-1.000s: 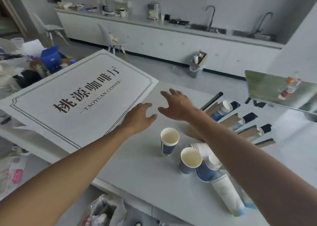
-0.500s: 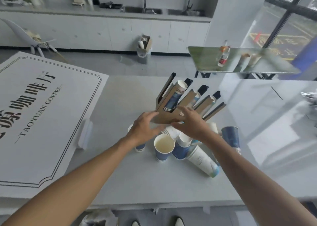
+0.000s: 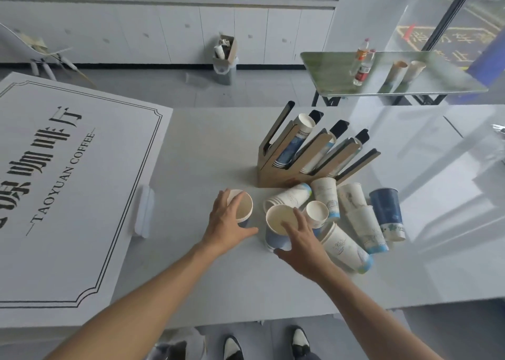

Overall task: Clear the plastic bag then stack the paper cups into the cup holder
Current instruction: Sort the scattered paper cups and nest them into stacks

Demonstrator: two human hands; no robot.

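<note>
On the grey worktop point(image 3: 191, 272), the cup holder point(image 3: 306, 157) stands near the far edge; paper cups point(image 3: 355, 223) lie before it. The left hand point(image 3: 228, 223) and right hand point(image 3: 302, 239) each clasp an upright cup

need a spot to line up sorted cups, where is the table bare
Bare: the table between the coffee sign and the cup holder, and the near strip in front of both hands. Crowded: the loose cups piled right of the right hand.
</note>
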